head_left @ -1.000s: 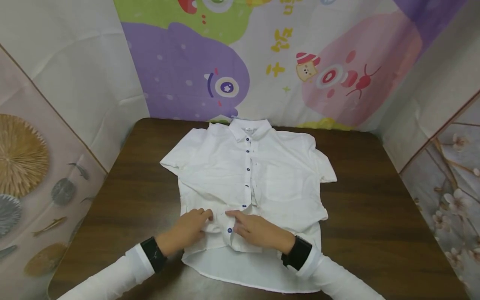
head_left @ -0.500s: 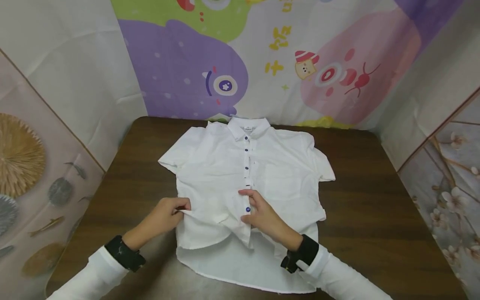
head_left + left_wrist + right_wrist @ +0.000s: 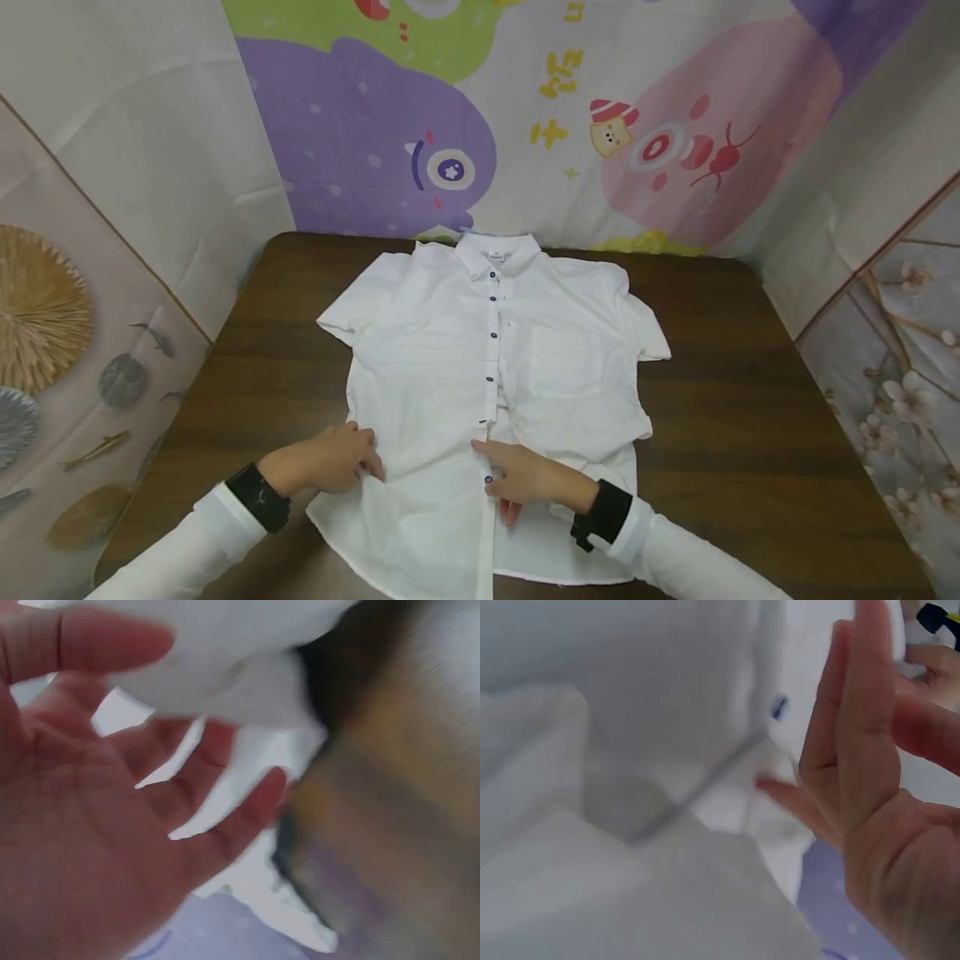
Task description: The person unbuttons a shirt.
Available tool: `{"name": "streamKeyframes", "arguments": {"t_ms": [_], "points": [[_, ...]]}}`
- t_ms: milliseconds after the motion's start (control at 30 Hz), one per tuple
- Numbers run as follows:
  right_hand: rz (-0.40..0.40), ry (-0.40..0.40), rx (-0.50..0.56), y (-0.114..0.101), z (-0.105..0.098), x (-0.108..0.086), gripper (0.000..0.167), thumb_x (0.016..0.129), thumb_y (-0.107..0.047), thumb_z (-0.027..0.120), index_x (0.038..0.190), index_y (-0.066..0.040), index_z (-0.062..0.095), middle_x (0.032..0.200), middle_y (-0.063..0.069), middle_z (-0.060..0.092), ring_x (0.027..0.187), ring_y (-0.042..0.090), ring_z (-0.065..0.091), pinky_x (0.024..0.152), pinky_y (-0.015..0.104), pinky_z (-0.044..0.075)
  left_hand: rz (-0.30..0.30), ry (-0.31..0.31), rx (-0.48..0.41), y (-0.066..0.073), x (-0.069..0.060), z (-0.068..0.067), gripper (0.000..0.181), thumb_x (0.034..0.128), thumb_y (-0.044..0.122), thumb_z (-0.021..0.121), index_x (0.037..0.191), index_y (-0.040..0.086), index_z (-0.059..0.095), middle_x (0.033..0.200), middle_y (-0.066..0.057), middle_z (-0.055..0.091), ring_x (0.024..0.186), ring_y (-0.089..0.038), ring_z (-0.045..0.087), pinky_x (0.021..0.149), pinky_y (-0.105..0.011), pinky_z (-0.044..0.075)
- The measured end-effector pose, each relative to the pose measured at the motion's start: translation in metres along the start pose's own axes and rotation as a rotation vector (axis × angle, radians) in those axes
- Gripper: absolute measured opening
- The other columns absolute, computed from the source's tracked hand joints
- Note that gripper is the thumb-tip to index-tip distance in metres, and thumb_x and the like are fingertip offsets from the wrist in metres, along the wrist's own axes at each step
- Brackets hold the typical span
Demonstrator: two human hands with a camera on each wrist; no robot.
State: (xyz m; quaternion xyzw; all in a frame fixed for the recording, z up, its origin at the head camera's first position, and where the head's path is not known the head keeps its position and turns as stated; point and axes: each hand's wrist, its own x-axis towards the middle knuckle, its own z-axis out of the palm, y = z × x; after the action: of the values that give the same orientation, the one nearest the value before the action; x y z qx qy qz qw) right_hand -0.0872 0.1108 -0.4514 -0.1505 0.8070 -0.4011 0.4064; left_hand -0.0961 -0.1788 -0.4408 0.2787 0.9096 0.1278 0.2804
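A white short-sleeved button-up shirt point(image 3: 427, 350) lies front up, its collar at the far side. Dark blue buttons run down the placket, and the front panel on the left now lies spread down to the near edge. My left hand point(image 3: 337, 458) rests on that panel's left side. Its fingers look loosely spread in the left wrist view, with cloth beside the thumb point(image 3: 112, 641). At the lower placket, my right hand point(image 3: 525, 475) touches the cloth around a low button point(image 3: 488, 480), index finger extended. Mostly straight fingers point(image 3: 866, 712) show in the right wrist view.
The dark brown wooden table point(image 3: 720, 433) extends on both sides of the shirt. A cartoon-printed cloth point(image 3: 390, 142) hangs behind its far edge, and light patterned panels point(image 3: 120, 292) stand at the sides.
The lower left front panel has unfolded downward towards me. My left hand pinched and lifted its side half a second ago and now rests lower; my right hand has moved down the placket.
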Motion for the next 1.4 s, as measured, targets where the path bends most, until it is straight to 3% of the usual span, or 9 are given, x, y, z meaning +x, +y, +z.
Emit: {"name": "streamKeyframes", "arguments": {"t_ms": [100,167,333,500,833,967,1067,1267,1400], "points": [[-0.045,0.022,-0.038,-0.004,-0.011,-0.011,0.045,0.093,-0.01,0.052,0.137,-0.006,0.043,0.089,0.018,0.066,0.046,0.016,0.059,0.052,0.041,0.052,-0.038,-0.067,0.046,0.009,0.005,-0.009,0.025,0.077,0.002,0.062,0.086,0.022,0.074,0.087,0.002,0.05,0.082,-0.017,0.04,0.071,-0.036,0.037],[-0.086,0.074,-0.06,-0.006,-0.022,-0.021,0.034,0.094,-0.013,0.051,0.128,-0.005,0.051,0.095,0.015,0.063,0.048,0.017,0.057,0.049,0.042,0.051,-0.009,-0.056,0.084,0.013,0.012,-0.015,0.02,0.0766,0.004,0.063,0.084,0.021,0.072,0.087,0.002,0.049,0.082,-0.017,0.04,0.07,-0.034,0.037],[-0.131,0.232,-0.162,-0.006,-0.05,-0.047,0.022,0.095,-0.012,0.05,0.113,-0.001,0.057,0.082,0.013,0.059,0.052,0.02,0.054,0.045,0.032,0.048,0.122,0.142,0.063,0.024,0.042,-0.024,0.025,0.0797,-0.004,0.057,0.097,0.013,0.065,0.093,-0.004,0.054,0.086,-0.02,0.048,0.072,-0.033,0.043],[-0.073,0.306,-0.32,0.005,-0.064,-0.066,0.017,0.093,-0.013,0.053,0.104,-0.002,0.06,0.08,0.006,0.06,0.06,0.013,0.053,0.053,0.024,0.045,0.142,0.255,-0.122,0.042,0.075,-0.025,0.04,0.086,-0.004,0.052,0.124,0.008,0.053,0.101,-0.012,0.06,0.087,-0.02,0.056,0.078,-0.033,0.047],[0.217,0.208,-0.617,0.02,-0.027,-0.069,0.038,0.074,-0.042,0.074,0.087,-0.011,0.059,0.067,0.0,0.053,0.06,0.015,0.048,0.056,0.031,0.04,0.156,0.161,-0.519,0.067,0.132,-0.014,0.045,0.0971,0.023,0.048,0.14,0.012,0.039,0.122,-0.015,0.056,0.094,-0.02,0.063,0.077,-0.029,0.051],[0.146,0.269,-0.803,0.023,-0.006,-0.059,0.022,0.079,-0.025,0.071,0.078,-0.007,0.057,0.063,0.002,0.052,0.056,0.015,0.046,0.052,0.032,0.04,0.077,0.177,-0.611,0.071,0.154,-0.012,0.046,0.095,0.026,0.052,0.136,0.005,0.044,0.116,-0.013,0.058,0.086,-0.015,0.063,0.073,-0.026,0.051],[0.07,0.261,-0.831,0.02,0.004,-0.056,0.014,0.08,-0.016,0.065,0.075,-0.007,0.055,0.059,0.0,0.048,0.052,0.013,0.041,0.048,0.029,0.036,-0.009,0.183,-0.658,0.073,0.167,-0.013,0.048,0.0902,0.016,0.059,0.134,0.003,0.046,0.113,-0.012,0.057,0.079,-0.012,0.061,0.072,-0.024,0.05],[-0.046,0.069,-0.715,0.013,0.023,-0.047,0.014,0.089,-0.023,0.058,0.089,-0.009,0.059,0.062,-0.003,0.049,0.053,0.006,0.041,0.05,0.022,0.037,-0.106,0.179,-0.694,0.075,0.18,-0.013,0.054,0.0787,-0.003,0.061,0.132,0.005,0.051,0.125,-0.014,0.051,0.092,-0.02,0.051,0.081,-0.03,0.046],[-0.043,-0.052,-0.686,0.014,0.031,-0.044,0.025,0.09,-0.03,0.057,0.102,-0.008,0.061,0.073,-0.003,0.058,0.062,0.003,0.047,0.06,0.023,0.044,-0.12,0.185,-0.672,0.075,0.185,-0.012,0.055,0.0777,-0.005,0.061,0.131,0.006,0.053,0.136,-0.013,0.046,0.105,-0.022,0.047,0.092,-0.034,0.043]]}}
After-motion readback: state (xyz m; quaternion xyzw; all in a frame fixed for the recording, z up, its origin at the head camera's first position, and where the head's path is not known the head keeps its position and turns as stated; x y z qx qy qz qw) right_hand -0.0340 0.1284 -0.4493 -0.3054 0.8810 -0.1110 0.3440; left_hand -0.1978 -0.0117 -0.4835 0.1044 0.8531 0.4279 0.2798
